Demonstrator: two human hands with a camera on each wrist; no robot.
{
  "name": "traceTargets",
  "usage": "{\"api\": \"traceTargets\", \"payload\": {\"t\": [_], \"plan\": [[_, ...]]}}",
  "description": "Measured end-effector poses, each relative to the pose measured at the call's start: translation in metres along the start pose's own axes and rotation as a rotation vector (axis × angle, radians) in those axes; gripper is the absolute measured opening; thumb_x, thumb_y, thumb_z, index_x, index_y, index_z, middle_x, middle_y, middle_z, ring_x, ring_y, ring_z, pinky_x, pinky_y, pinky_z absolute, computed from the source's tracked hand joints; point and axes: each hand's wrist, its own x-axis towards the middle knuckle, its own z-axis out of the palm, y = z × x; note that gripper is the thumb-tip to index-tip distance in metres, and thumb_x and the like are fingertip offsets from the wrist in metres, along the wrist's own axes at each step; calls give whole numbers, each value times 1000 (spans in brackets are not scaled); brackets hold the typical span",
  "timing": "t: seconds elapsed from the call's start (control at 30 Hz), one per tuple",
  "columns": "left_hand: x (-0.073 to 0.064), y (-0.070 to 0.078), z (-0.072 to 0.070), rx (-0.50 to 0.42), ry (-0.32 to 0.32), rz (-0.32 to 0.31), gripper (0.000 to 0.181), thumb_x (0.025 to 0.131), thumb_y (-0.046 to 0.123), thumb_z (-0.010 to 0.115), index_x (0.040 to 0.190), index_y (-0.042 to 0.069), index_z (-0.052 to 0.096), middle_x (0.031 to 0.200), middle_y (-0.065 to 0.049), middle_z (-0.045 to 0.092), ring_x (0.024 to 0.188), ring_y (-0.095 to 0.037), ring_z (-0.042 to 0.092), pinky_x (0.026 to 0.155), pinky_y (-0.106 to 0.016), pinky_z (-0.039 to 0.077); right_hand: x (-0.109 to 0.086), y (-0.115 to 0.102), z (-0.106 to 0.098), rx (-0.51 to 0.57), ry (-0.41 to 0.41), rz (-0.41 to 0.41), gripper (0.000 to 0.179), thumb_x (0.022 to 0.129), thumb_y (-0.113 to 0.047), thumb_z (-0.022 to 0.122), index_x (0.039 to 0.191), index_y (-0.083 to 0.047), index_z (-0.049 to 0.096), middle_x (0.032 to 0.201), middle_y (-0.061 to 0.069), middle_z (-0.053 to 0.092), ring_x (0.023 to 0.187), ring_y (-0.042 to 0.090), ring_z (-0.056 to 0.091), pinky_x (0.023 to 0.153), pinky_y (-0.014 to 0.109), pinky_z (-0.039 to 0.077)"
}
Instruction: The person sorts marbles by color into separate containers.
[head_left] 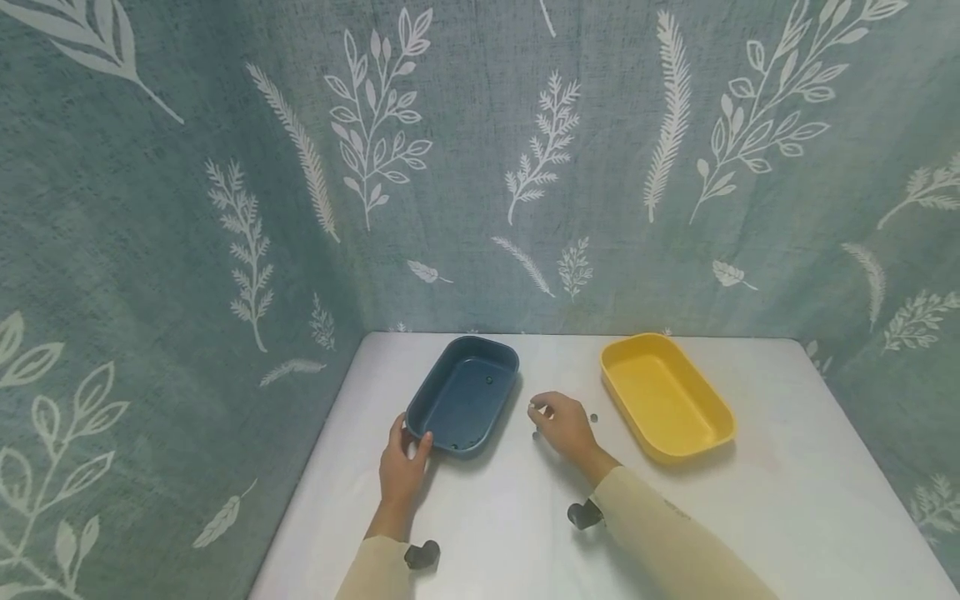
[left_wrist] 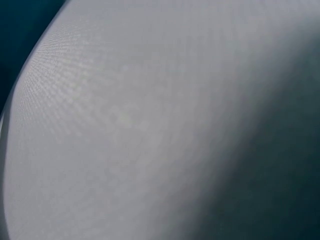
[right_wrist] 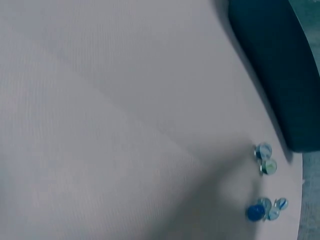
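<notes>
At the near left corner of a dark blue tray [head_left: 463, 392], my left hand [head_left: 402, 467] grips the rim, thumb on the near side and fingers along the left wall. A few small marbles [head_left: 489, 380] lie inside that tray. Between the two trays my right hand [head_left: 564, 427] hovers low over the table, thumb and index fingertips pinching a small pale marble [head_left: 532, 406]. Loose marbles lie close to this hand, one [head_left: 594, 417] on its right and another [head_left: 536, 435] below the fingers. Several glass marbles [right_wrist: 268, 166] appear beside the blue tray's wall [right_wrist: 272, 70] in the right wrist view.
A yellow tray [head_left: 667, 396] stands to the right on the white table [head_left: 495, 533]. Leaf-patterned green cloth [head_left: 465, 167] hangs behind and along the sides. The left wrist view shows mostly white table surface [left_wrist: 125, 120] and a dark shadow.
</notes>
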Motion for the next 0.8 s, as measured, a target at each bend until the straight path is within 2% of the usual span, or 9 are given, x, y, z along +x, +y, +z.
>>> {"api": "traceTargets", "payload": {"t": [0.17, 0.37, 0.57, 0.8], "plan": [[3, 3, -1, -16, 7, 21, 68, 93, 39, 66, 149, 13, 36, 132, -20, 58, 127, -39, 48, 108, -58, 30, -3, -9, 6, 1, -11, -11, 15, 89, -19, 69, 103, -14, 71, 92, -4, 67, 77, 11, 57, 67, 31, 49], [1, 2, 0, 7, -21, -24, 69, 94, 42, 63, 150, 15, 33, 136, -19, 55, 130, -37, 45, 109, -56, 29, -10, -16, 14, -1, -51, -38, 16, 91, -21, 68, 104, -13, 71, 93, -5, 68, 77, 9, 58, 69, 29, 50], [0, 3, 1, 3, -13, -15, 69, 94, 42, 63, 150, 15, 34, 139, -18, 53, 131, -37, 45, 110, -54, 29, -15, -22, 24, 29, -77, -44, 23, 90, -22, 68, 109, -9, 70, 95, -5, 67, 79, 9, 58, 69, 28, 51], [-1, 3, 1, 13, -21, -31, 67, 95, 44, 62, 150, 18, 33, 140, -17, 52, 131, -35, 45, 111, -52, 28, -20, -24, 38, 50, -74, -73, 17, 89, -22, 70, 103, -13, 70, 94, -6, 68, 77, 6, 58, 67, 25, 50]]}}
